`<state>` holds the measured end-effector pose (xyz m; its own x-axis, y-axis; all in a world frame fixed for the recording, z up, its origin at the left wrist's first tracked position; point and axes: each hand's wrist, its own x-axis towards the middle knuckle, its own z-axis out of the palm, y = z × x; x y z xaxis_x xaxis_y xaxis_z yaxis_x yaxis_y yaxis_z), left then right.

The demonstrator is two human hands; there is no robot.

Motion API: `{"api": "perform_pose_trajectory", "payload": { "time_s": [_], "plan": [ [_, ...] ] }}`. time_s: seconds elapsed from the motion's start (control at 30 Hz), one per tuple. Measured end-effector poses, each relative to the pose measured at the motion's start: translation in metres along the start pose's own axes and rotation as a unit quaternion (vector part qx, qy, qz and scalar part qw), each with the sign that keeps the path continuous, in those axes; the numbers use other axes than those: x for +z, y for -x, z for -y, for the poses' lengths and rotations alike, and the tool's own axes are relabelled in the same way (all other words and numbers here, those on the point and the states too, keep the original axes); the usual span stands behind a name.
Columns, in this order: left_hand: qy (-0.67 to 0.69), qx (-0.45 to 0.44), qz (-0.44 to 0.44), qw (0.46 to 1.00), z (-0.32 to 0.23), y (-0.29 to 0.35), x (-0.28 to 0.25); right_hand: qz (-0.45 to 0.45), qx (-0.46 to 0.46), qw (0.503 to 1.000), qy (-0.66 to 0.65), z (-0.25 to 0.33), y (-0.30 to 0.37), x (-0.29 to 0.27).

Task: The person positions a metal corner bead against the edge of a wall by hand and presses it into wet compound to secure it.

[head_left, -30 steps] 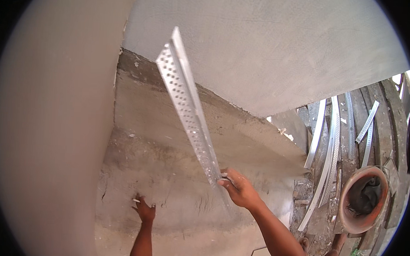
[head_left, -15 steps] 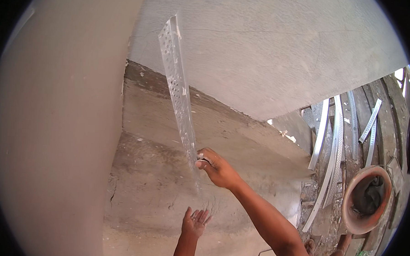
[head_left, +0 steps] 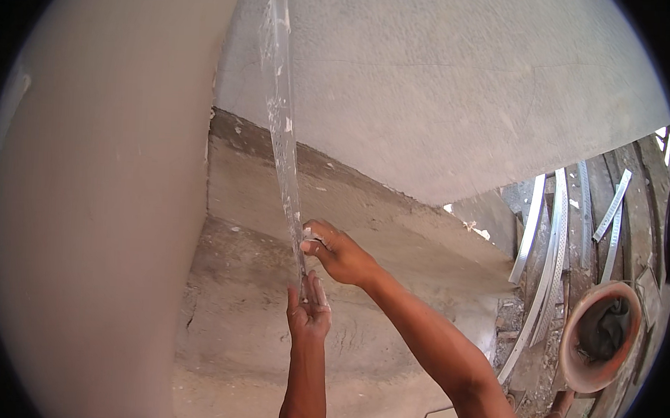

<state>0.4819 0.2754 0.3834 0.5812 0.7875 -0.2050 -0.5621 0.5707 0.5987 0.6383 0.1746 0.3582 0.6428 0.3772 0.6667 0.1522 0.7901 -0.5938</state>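
A long perforated metal corner bead (head_left: 283,132), spotted with white plaster, stands nearly upright in front of the walls. Its top reaches the upper edge of the picture. Near its lower end my right hand (head_left: 342,256) pinches it between thumb and fingers. Just below, my left hand (head_left: 309,317) points upward with fingers stretched out and thumb apart. The bead's bottom end comes down between that thumb and the fingers; whether the palm touches it I cannot tell. White dust marks the fingers of both hands.
A smooth wall face (head_left: 111,199) rises close on the left. Ahead is rough grey-brown plaster (head_left: 239,339) under a pale slanting surface (head_left: 445,87). At right, several metal strips (head_left: 554,248) lie on wooden planks, beside an orange-brown basin (head_left: 568,354) with dark material inside.
My left hand has risen to the bead's lower end. My right hand has shifted slightly left and up with the bead, which now stands straighter and higher.
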Motion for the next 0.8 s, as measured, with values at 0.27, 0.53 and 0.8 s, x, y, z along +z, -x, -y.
{"api": "perform_pose_trajectory", "payload": {
  "time_s": [0.27,0.53,0.8],
  "plan": [
    [0.002,0.055,-0.021,0.998,0.005,-0.021,0.057,0.026,-0.005,0.999,0.018,0.018,-0.035,-0.002],
    [-0.002,0.046,0.013,0.999,-0.008,-0.037,0.081,-0.005,-0.024,0.999,0.037,0.019,-0.054,-0.004],
    [-0.007,0.025,-0.007,1.0,0.001,-0.042,0.08,-0.039,0.103,0.994,0.023,0.041,-0.054,-0.008]
  ]
}}
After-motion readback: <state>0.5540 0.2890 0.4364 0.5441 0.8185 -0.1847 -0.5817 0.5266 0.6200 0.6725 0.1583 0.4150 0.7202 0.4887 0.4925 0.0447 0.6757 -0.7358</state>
